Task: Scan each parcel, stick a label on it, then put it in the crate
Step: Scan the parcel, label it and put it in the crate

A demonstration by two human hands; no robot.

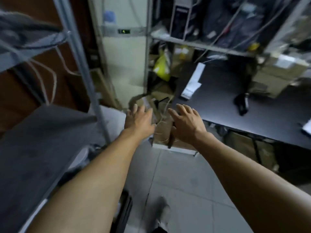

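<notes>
The view is blurred. Both arms stretch forward over a pile of brown cardboard parcels (164, 132) on the floor beside the black table (218, 105). My left hand (139, 119) hovers with fingers spread above the left side of the pile and holds nothing. My right hand (186, 124) is spread the same way above the right side, also without anything in it. A black handheld scanner (242, 103) lies on the table to the right. White label sheets (193, 81) lie on the table's far left part. I cannot pick out a crate.
A metal rack (148, 47) with dark goods and a yellow bag (162, 68) stands behind the table. A taped carton (276, 74) sits on the table at right. Grey shelving (42, 148) runs along the left. Tiled floor (181, 182) lies below, with my shoe (162, 214).
</notes>
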